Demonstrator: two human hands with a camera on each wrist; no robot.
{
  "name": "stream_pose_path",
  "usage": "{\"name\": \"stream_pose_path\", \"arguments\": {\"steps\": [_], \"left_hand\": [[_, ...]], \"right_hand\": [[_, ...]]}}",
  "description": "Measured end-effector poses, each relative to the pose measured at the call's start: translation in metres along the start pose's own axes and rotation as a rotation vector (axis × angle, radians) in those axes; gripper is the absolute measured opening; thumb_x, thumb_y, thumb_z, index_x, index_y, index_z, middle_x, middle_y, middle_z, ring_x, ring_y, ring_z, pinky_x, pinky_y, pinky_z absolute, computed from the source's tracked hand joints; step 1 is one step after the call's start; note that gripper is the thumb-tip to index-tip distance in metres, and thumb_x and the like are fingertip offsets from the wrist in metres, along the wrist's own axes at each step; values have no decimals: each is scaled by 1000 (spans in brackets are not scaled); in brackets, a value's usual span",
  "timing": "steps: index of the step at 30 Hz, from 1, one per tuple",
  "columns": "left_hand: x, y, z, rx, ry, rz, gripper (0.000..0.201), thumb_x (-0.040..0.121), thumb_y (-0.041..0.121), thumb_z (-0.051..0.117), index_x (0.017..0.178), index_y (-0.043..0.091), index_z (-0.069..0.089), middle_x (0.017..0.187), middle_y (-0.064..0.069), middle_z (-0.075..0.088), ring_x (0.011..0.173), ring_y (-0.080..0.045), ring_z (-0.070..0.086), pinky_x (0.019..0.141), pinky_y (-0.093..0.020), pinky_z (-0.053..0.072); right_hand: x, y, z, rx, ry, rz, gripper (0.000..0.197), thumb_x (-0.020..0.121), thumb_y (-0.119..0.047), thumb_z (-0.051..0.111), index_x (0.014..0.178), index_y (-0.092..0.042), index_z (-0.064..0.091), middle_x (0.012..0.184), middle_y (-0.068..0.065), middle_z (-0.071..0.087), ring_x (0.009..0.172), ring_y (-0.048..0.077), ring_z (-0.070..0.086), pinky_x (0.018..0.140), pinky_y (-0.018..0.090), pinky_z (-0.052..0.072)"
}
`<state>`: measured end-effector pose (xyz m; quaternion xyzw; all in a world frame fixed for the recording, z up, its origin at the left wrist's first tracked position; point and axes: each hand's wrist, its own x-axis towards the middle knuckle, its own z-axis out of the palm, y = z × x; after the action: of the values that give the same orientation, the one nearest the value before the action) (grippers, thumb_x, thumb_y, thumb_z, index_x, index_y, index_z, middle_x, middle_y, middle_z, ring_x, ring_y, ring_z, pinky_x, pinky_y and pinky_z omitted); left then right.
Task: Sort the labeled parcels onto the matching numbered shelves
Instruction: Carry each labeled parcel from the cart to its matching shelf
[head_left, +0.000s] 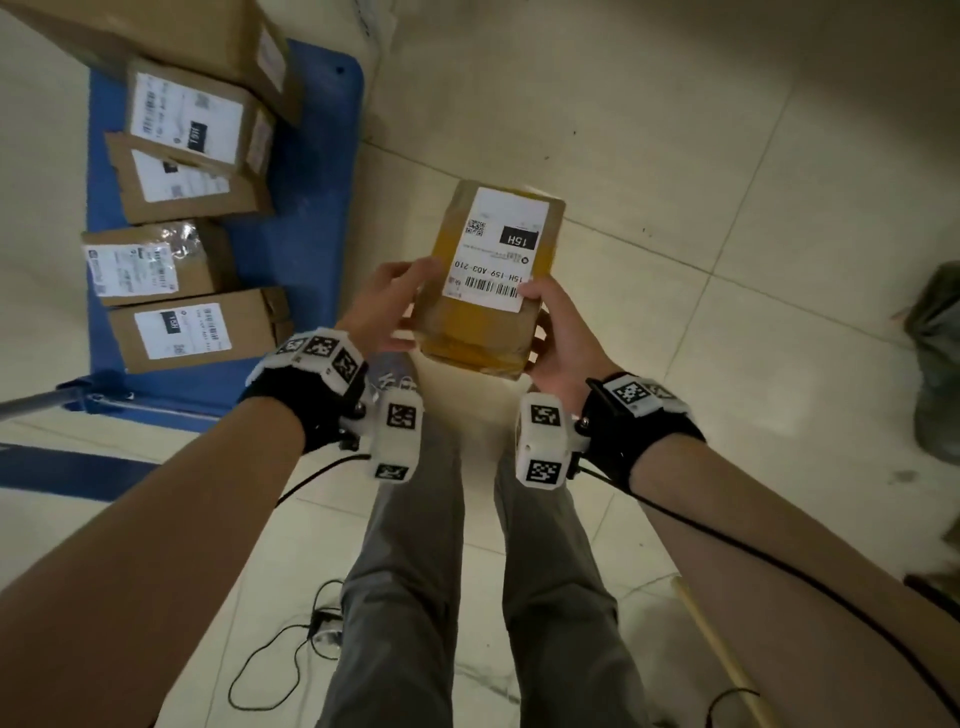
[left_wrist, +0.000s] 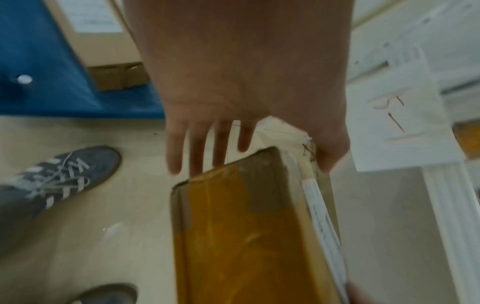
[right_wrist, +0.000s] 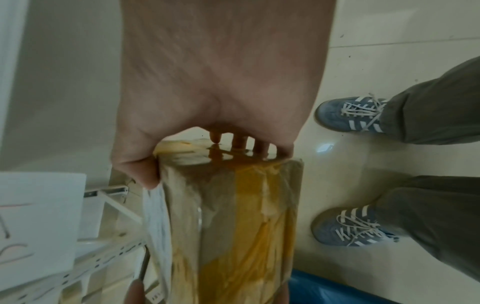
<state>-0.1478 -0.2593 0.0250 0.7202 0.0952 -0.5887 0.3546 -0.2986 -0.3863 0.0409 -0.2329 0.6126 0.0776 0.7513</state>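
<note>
A brown cardboard parcel (head_left: 467, 332) wrapped in yellow tape carries a white label reading 15H. I hold it in the air in front of my legs, label up. My left hand (head_left: 384, 306) holds its near left corner, thumb on the label side and straight fingers (left_wrist: 197, 152) along the underside. My right hand (head_left: 558, 338) grips the near right end, thumb (right_wrist: 140, 164) on the label edge and fingers curled round the end face. In the wrist views the parcel (left_wrist: 241, 236) (right_wrist: 233, 216) fills the lower middle.
A blue cart (head_left: 306, 208) at the left holds several labeled cardboard parcels (head_left: 182, 332). A white metal shelf frame (right_wrist: 103, 257) with a handwritten paper sign (right_wrist: 39, 216) stands close by. A cable (head_left: 291, 649) and a wooden stick (head_left: 722, 654) lie on the tiled floor.
</note>
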Motion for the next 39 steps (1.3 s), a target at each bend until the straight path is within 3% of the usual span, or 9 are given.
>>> {"name": "stream_pose_path", "arguments": {"steps": [5, 9, 11, 18, 25, 29, 32, 35, 39], "left_hand": [[-17, 21, 29, 24, -206, -61, 84, 71, 42, 86, 139, 27, 40, 130, -2, 57, 118, -27, 59, 95, -51, 54], [-23, 35, 42, 370, -54, 289, 100, 67, 34, 89, 149, 29, 31, 136, 4, 48, 116, -16, 55, 90, -35, 55], [-27, 39, 47, 641, -29, 509, 108, 64, 37, 91, 151, 27, 27, 142, 3, 38, 123, -15, 45, 98, -36, 48], [-35, 45, 67, 1053, -68, 976, 101, 61, 29, 85, 146, 19, 29, 144, -9, 35, 133, -32, 37, 109, -53, 39], [-46, 43, 79, 999, 17, 1056, 86, 75, 39, 68, 146, 15, 26, 153, -16, 33, 141, -35, 35, 115, -55, 32], [-60, 47, 86, 949, 23, 1021, 88, 76, 16, 78, 146, 11, 26, 146, -17, 40, 123, -36, 53, 103, -53, 46], [-74, 53, 93, 941, 35, 966, 89, 76, 11, 79, 147, 10, 25, 140, -15, 45, 112, -34, 58, 96, -44, 49], [-88, 63, 103, 929, 31, 902, 91, 78, 12, 79, 150, 10, 23, 145, -13, 43, 118, -32, 57, 94, -33, 45], [-108, 80, 113, 1009, 26, 865, 96, 75, -5, 74, 153, 17, 21, 158, -7, 26, 126, -34, 52, 89, -39, 51]], "right_hand": [[-15, -1, -31, 72, -51, -35, 88, 78, -25, 70, 155, -30, 27, 134, 9, 61, 112, 27, 58, 91, 45, 54], [-31, -12, -60, 26, -7, -26, 102, 67, -53, 80, 153, -35, 29, 148, 10, 46, 134, 34, 47, 107, 57, 41], [-38, -22, -75, 138, 5, -32, 86, 70, -66, 74, 142, -30, 45, 143, 10, 50, 131, 34, 50, 105, 58, 44], [-51, -44, -108, 301, 4, 3, 51, 91, -57, 62, 122, -17, 60, 120, 11, 65, 113, 34, 64, 102, 60, 49], [-63, -49, -104, 165, -136, 90, 85, 64, -72, 77, 132, -22, 66, 128, 14, 69, 123, 36, 63, 106, 63, 43], [-77, -57, -108, 150, -114, 95, 60, 73, -56, 74, 120, -19, 65, 128, 14, 67, 125, 35, 61, 99, 58, 47], [-95, -72, -112, 84, -109, 66, 36, 81, -49, 68, 103, -24, 55, 107, 10, 62, 110, 29, 63, 95, 52, 49], [-118, -88, -114, 46, -92, 29, 28, 85, -47, 65, 93, -23, 53, 95, 7, 60, 97, 26, 61, 91, 46, 52], [-144, -104, -118, 24, -49, -9, 26, 86, -47, 63, 82, -23, 54, 90, 5, 61, 95, 25, 60, 99, 47, 48]]}}
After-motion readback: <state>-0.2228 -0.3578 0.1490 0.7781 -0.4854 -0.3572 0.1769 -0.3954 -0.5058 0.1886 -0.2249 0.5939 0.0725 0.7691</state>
